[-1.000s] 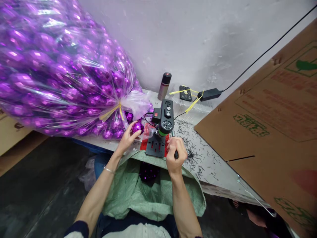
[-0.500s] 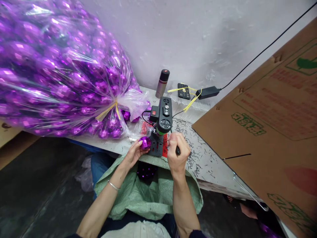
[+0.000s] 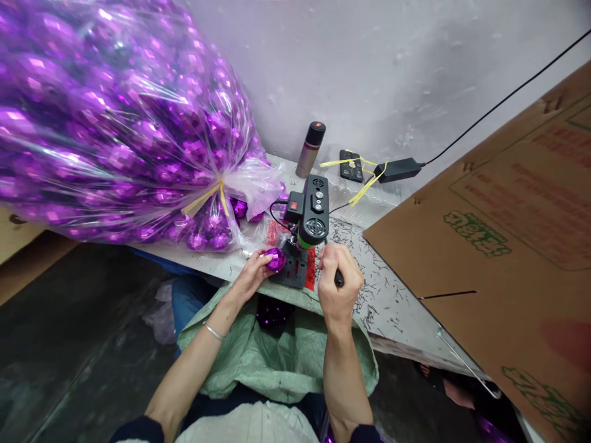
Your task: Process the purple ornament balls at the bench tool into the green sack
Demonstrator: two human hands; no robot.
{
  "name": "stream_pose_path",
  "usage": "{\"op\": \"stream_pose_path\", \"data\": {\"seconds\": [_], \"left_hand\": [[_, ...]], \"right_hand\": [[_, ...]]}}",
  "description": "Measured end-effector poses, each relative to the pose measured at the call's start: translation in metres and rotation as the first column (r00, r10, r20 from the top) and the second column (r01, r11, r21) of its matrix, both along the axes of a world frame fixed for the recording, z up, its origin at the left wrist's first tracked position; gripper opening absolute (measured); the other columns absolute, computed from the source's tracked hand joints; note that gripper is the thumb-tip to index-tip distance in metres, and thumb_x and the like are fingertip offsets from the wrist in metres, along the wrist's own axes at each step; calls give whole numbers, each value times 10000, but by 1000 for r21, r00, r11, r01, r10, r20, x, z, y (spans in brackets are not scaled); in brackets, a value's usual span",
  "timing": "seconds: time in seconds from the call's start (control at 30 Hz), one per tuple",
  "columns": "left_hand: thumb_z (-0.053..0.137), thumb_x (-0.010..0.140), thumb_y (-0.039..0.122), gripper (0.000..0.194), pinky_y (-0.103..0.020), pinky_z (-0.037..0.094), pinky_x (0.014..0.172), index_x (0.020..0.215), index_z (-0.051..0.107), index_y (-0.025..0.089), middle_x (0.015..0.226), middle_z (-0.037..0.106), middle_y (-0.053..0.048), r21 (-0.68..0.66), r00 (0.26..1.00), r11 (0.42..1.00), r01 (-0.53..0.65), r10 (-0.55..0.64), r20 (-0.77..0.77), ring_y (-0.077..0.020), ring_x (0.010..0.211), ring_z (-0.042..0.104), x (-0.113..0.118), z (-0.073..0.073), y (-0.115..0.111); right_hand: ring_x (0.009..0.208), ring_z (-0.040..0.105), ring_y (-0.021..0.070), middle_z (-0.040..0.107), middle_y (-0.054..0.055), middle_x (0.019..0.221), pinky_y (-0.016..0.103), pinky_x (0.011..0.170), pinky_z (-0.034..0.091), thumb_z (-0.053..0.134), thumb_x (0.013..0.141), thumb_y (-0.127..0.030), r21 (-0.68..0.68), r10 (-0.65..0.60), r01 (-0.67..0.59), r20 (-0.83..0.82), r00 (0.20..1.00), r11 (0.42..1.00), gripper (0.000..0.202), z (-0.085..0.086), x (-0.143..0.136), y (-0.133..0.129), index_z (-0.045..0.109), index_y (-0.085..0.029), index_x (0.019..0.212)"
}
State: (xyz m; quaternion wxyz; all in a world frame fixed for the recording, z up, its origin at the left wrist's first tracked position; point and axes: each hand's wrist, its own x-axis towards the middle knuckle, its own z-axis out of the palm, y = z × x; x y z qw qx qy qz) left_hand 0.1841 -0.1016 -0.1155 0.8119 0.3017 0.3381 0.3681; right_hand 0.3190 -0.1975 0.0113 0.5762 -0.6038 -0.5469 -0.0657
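Note:
My left hand (image 3: pixel 253 274) pinches a shiny purple faceted ball (image 3: pixel 276 260) at the left side of a small black bench drill press (image 3: pixel 314 212). The ball is close to the base plate (image 3: pixel 294 271) of the machine; whether it touches the chuck I cannot tell. My right hand (image 3: pixel 340 283) is wrapped round a black lever handle (image 3: pixel 339 278) on the machine's right side. Below both hands, a green woven sack (image 3: pixel 272 369) hangs open at the table edge, with dark purple balls (image 3: pixel 272 312) inside.
A large clear bag of purple balls (image 3: pixel 115 141) fills the left. Behind the machine are a spray can or bottle (image 3: pixel 310 151), a black phone-like object (image 3: pixel 351 166) and a power adapter (image 3: pixel 399 170). Black shavings litter the table (image 3: pixel 388 307). A cardboard box (image 3: pixel 498 264) stands on the right.
The view has shifted slightly, so the machine and table appear a little further right. Both hands keep their grips on the ball and the lever handle.

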Motion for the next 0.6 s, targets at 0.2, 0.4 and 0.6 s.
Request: {"op": "stream_pose_path", "data": {"seconds": [0.2, 0.4, 0.6], "left_hand": [[820, 737, 409, 532, -375, 526, 1014, 1174, 605, 195, 1242, 681, -92, 304, 984, 948, -96, 137, -116, -231, 1127, 672, 21, -16, 1], [807, 754, 429, 523, -415, 514, 1027, 1156, 554, 209, 1178, 675, -92, 564, 949, 825, -29, 199, -243, -234, 1098, 674, 33, -28, -3], [849, 722, 359, 508, -452, 451, 1091, 1163, 633, 228, 1208, 680, -92, 631, 891, 773, 61, 242, -384, -288, 1163, 639, 31, -13, -3]], "right_hand": [[665, 513, 112, 517, -18, 690, 272, 655, 415, 445, 1005, -181, 13, 10, -10, 13, 1000, 1000, 330, -1, 0, -1, 468, -217, 678], [689, 534, 115, 533, -15, 698, 271, 660, 431, 446, 998, -155, 25, 21, -22, 23, 1000, 999, 321, -4, 0, -2, 493, -212, 686], [712, 562, 118, 569, -4, 725, 274, 668, 450, 456, 991, -137, 36, 23, -24, 26, 999, 999, 303, -8, 0, -3, 520, -209, 704]]}}
